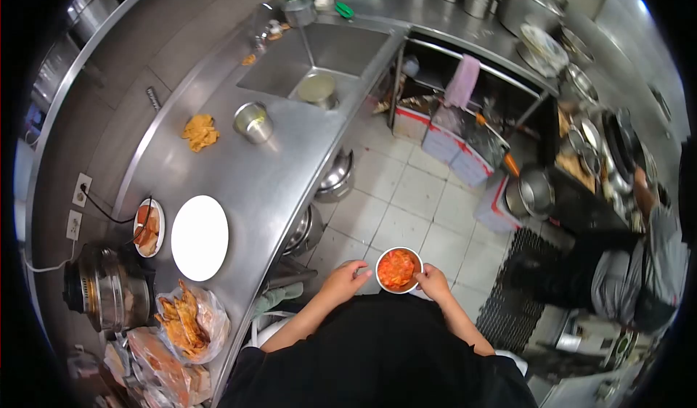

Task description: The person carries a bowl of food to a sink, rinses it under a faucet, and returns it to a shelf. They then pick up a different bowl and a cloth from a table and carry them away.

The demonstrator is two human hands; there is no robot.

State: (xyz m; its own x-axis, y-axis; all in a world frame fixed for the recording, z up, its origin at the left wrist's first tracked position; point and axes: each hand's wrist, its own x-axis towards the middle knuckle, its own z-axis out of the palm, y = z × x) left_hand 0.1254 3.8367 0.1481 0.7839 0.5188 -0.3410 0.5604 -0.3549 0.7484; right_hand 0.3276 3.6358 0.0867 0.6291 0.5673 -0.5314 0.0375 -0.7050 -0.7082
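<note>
A white-rimmed bowl of chopped red food, perhaps tomato, is held up in front of my body, over the tiled floor. My right hand grips the right side of its rim. Just left of the bowl, my left hand is apart from it, fingers loosely bent and holding nothing. On the steel counter to my left lie a white oval plate and a smaller dish with orange-pink pieces. Nearer to me, a plastic bag holds browned fried-looking food.
The steel counter carries a metal pot and a yellow cloth, and leads to a sink. Boxes stand under the far counter. At right, a person works by a wok, near a black floor mat.
</note>
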